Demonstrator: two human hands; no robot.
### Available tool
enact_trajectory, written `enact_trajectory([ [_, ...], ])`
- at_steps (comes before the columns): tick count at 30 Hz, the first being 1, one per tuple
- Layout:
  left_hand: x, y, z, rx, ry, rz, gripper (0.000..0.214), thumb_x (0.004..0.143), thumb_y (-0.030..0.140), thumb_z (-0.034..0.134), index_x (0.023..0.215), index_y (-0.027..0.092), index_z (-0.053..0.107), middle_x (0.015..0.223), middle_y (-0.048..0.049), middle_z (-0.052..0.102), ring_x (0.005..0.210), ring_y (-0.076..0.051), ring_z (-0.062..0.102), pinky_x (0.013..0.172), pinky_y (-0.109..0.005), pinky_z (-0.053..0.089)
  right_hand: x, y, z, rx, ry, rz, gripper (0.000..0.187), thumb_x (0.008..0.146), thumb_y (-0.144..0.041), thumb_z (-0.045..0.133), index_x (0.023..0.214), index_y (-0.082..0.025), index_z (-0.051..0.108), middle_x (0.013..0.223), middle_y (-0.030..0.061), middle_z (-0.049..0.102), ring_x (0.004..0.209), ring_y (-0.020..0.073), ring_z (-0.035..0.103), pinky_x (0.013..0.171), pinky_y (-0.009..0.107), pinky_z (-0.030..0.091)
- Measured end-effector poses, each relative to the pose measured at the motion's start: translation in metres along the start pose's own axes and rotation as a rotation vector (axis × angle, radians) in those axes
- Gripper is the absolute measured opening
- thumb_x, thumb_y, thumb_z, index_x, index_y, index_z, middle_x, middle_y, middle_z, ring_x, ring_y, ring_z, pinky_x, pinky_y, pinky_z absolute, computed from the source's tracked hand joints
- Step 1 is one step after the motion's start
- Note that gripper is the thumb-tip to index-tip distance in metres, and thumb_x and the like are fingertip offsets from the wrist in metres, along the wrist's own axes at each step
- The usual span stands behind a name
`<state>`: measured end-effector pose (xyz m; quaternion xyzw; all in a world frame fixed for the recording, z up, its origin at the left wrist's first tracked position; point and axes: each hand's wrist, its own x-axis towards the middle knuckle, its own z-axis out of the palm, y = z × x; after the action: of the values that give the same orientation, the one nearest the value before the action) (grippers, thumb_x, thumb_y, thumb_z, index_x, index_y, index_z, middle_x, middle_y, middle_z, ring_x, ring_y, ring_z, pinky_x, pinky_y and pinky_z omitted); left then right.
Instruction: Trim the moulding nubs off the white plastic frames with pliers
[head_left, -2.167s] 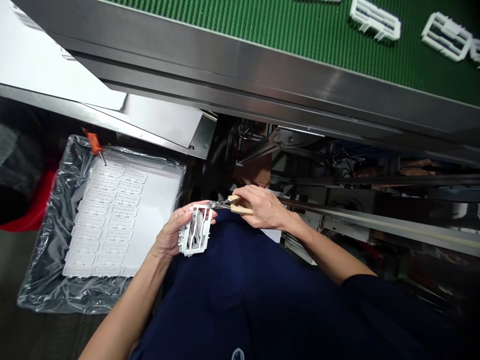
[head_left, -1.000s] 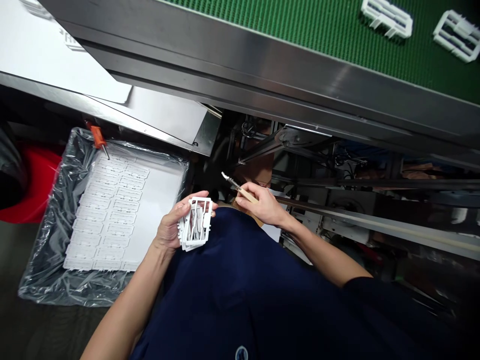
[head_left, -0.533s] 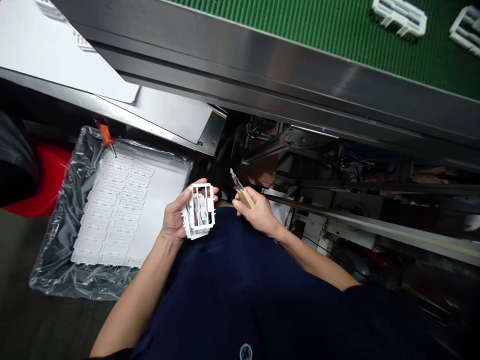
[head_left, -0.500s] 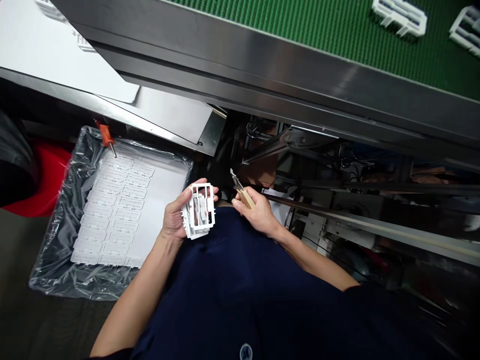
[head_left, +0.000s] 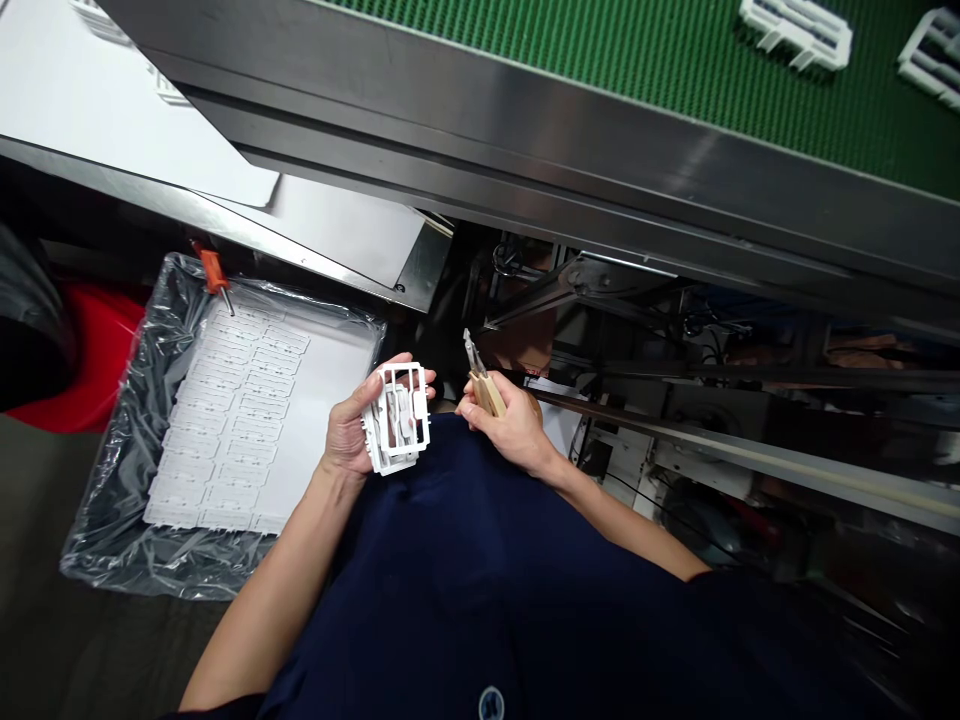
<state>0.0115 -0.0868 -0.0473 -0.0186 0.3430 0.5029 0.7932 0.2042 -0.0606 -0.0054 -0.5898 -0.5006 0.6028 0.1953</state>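
Observation:
In my left hand (head_left: 351, 425) is a white plastic frame part (head_left: 397, 418), seemingly with another such piece beneath it; my fingers and thumb close around its left and upper edges. My right hand (head_left: 514, 420) is wrapped around the tan handles of a pair of cutting pliers (head_left: 486, 385), whose metal jaws point up and away from me. The pliers are a short way to the right of the white part and do not touch it.
A bin lined with clear plastic (head_left: 112, 480) holds rows of white parts (head_left: 232, 430) on a white sheet. An orange-handled tool (head_left: 213, 270) hangs at its edge. Above, a green conveyor belt (head_left: 600, 70) carries white frames (head_left: 799, 30). A metal table (head_left: 330, 215) stands left.
The pliers have turned slightly more upright, and their handles look more spread apart. My left hand and the white part have hardly moved.

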Motion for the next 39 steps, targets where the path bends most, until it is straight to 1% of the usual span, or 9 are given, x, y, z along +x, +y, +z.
enact_trajectory([
  [5, 0.004, -0.002, 0.005, 0.099, 0.024, 0.049, 0.040, 0.077, 0.030, 0.068, 0.114, 0.016, 0.061, 0.107, -0.0130, 0.068, 0.092, -0.026, 0.067, 0.063, -0.028, 0.058, -0.001, 0.000, 0.005, 0.036, -0.029, -0.009, 0.025, 0.078, -0.037, 0.063, 0.093, -0.020, 0.051, 0.084, 0.0002, 0.062, 0.073, 0.0131, 0.062, 0.073, 0.029, 0.050],
  [10, 0.017, -0.008, 0.024, 0.414, 0.243, 0.246, 0.037, 0.068, 0.024, 0.079, 0.101, 0.015, 0.066, 0.091, -0.0047, 0.067, 0.071, -0.014, 0.064, 0.059, -0.019, 0.053, 0.009, -0.004, 0.015, -0.031, -0.096, 0.040, 0.039, 0.069, -0.042, 0.072, 0.096, -0.021, 0.054, 0.093, 0.0010, 0.063, 0.082, 0.0149, 0.062, 0.077, 0.030, 0.050],
  [13, 0.022, -0.010, 0.036, 0.511, 0.342, 0.266, 0.036, 0.063, 0.026, 0.082, 0.094, 0.016, 0.066, 0.081, -0.0006, 0.064, 0.057, -0.010, 0.059, 0.048, -0.016, 0.047, 0.018, 0.000, 0.015, 0.132, -0.123, 0.071, 0.037, 0.069, -0.044, 0.071, 0.092, -0.018, 0.054, 0.085, 0.0004, 0.060, 0.076, 0.0135, 0.060, 0.069, 0.028, 0.051],
  [16, 0.023, -0.007, 0.044, 0.511, 0.376, 0.230, 0.035, 0.063, 0.029, 0.082, 0.091, 0.015, 0.066, 0.073, 0.0002, 0.063, 0.049, -0.009, 0.056, 0.046, -0.018, 0.047, 0.023, 0.007, 0.010, 0.359, -0.192, 0.114, 0.038, 0.068, -0.043, 0.072, 0.091, -0.019, 0.053, 0.082, 0.0000, 0.058, 0.072, 0.0132, 0.059, 0.061, 0.024, 0.049],
  [20, 0.023, 0.003, 0.041, 0.261, 0.269, 0.075, 0.028, 0.072, 0.032, 0.075, 0.092, 0.014, 0.067, 0.078, -0.0042, 0.067, 0.055, -0.014, 0.061, 0.049, -0.025, 0.053, 0.024, 0.013, -0.002, 0.631, -0.319, 0.209, 0.037, 0.072, -0.044, 0.067, 0.097, -0.021, 0.052, 0.080, 0.0005, 0.061, 0.069, 0.0155, 0.062, 0.055, 0.024, 0.046],
  [23, 0.025, 0.009, 0.032, 0.081, 0.178, -0.039, 0.024, 0.080, 0.033, 0.067, 0.094, 0.014, 0.067, 0.084, -0.0073, 0.070, 0.056, -0.016, 0.063, 0.049, -0.027, 0.055, 0.023, 0.016, -0.007, 0.749, -0.359, 0.273, 0.036, 0.074, -0.044, 0.061, 0.101, -0.021, 0.051, 0.080, 0.0020, 0.063, 0.069, 0.0172, 0.062, 0.056, 0.026, 0.046],
  [26, 0.027, 0.010, 0.026, 0.032, 0.145, -0.052, 0.022, 0.083, 0.032, 0.062, 0.094, 0.014, 0.068, 0.085, -0.0075, 0.071, 0.054, -0.016, 0.063, 0.048, -0.028, 0.054, 0.022, 0.018, -0.008, 0.857, -0.412, 0.336, 0.030, 0.079, -0.042, 0.052, 0.098, -0.020, 0.051, 0.083, 0.0054, 0.065, 0.070, 0.0167, 0.061, 0.059, 0.026, 0.045],
  [30, 0.029, 0.006, 0.025, 0.008, 0.106, -0.077, 0.021, 0.083, 0.032, 0.062, 0.095, 0.015, 0.068, 0.088, -0.0070, 0.071, 0.056, -0.018, 0.064, 0.050, -0.031, 0.055, 0.022, 0.023, -0.006, 0.974, -0.477, 0.347, 0.029, 0.081, -0.043, 0.046, 0.097, -0.019, 0.050, 0.082, 0.0062, 0.064, 0.068, 0.0151, 0.057, 0.059, 0.025, 0.042],
  [39, 0.029, 0.001, 0.023, -0.012, 0.006, -0.084, 0.018, 0.083, 0.026, 0.059, 0.094, 0.014, 0.068, 0.087, -0.0056, 0.068, 0.060, -0.019, 0.063, 0.053, -0.033, 0.055, 0.023, 0.028, -0.005, 1.073, -0.477, 0.398, 0.028, 0.083, -0.042, 0.043, 0.096, -0.018, 0.051, 0.084, 0.0070, 0.062, 0.068, 0.0150, 0.053, 0.059, 0.025, 0.039],
])
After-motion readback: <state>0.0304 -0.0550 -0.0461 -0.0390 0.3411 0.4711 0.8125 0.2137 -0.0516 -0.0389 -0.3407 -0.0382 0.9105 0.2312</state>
